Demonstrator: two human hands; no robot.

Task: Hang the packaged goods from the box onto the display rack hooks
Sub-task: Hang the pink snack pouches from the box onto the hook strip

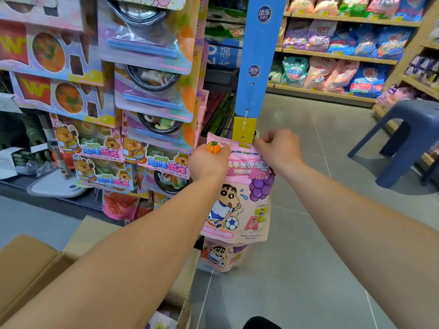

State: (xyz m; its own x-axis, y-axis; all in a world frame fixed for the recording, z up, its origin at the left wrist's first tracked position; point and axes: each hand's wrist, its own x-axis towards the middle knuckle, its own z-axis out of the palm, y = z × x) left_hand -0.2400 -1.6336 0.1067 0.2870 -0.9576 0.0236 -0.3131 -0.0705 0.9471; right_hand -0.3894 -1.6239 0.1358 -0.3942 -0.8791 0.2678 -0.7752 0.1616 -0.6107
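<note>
A pink cartoon candy bag (240, 200) hangs at the yellow hook tab (244, 131) at the lower end of a blue hanging strip (259, 58). My left hand (209, 162) grips the bag's top left corner. My right hand (276, 148) pinches the top right edge beside the hook. Below it hangs another bag of the same kind (223, 256). The open cardboard box (35, 264) stands at the lower left, its inside mostly hidden by my left arm.
A rack of pink carded toy-food packs (142, 91) fills the left. Shelves of bagged goods (344, 53) line the back right. A blue plastic stool (408, 136) stands on the tiled floor at right.
</note>
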